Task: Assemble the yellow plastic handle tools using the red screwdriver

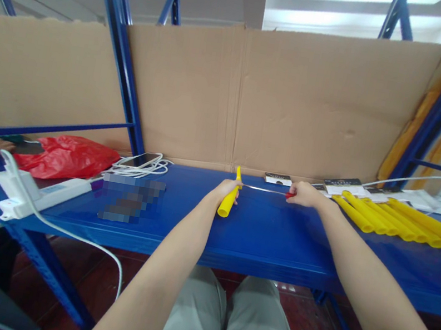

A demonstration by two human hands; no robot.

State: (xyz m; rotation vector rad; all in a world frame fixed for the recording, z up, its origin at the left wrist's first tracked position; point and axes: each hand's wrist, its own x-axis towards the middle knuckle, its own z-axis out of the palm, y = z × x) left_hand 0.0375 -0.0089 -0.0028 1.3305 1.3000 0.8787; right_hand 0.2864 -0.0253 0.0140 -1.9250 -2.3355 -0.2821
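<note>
My left hand (226, 189) is closed around a yellow tapered tube (226, 206), its wide open end facing me and its narrow end pointing to the back. My right hand (304, 193) grips the red handle of a screwdriver (263, 190). The thin metal shaft lies level and runs left to the side of the tube by my left fingers. Whether the tip touches or enters the tube I cannot tell. Several more yellow tubes (397, 220) lie side by side to the right of my right hand.
On the blue shelf (271, 241) lie a small black-and-white card (278, 179), a coiled white cable (146, 165), a white power strip (66, 192) and a red plastic bag (72, 157). A cardboard panel (319, 103) closes the back. Another person's hand (3, 145) shows at far left.
</note>
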